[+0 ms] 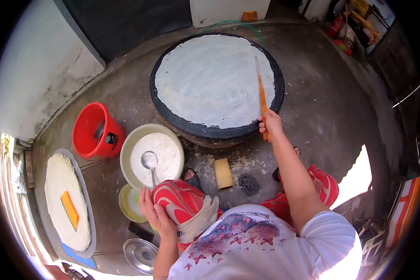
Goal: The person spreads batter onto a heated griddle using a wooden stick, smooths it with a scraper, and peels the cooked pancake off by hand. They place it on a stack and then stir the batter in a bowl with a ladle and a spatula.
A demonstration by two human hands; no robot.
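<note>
My right hand [271, 125] is closed around the handle of a long orange-brown spreading spatula [262, 95]. Its blade lies over the right side of a thin white batter sheet [212, 79], which covers most of a large round black griddle [172, 120]. Near my left knee, my left hand [157, 215] holds nothing, its fingers stretched out. Just beyond it stands a pale basin [127, 158] of white batter [147, 148], with a metal ladle [149, 161] resting in it. A smaller yellow-green bowl [124, 205] sits below, partly hidden by the basin.
A red bucket [86, 133] stands left of the basin. Farther left, a stack of pale flatbreads [60, 182] bears an orange scraper [70, 210]. A metal lid [137, 255] lies near my left arm. Between my feet are a yellow sponge-like block [223, 173] and a dark scouring pad [248, 185].
</note>
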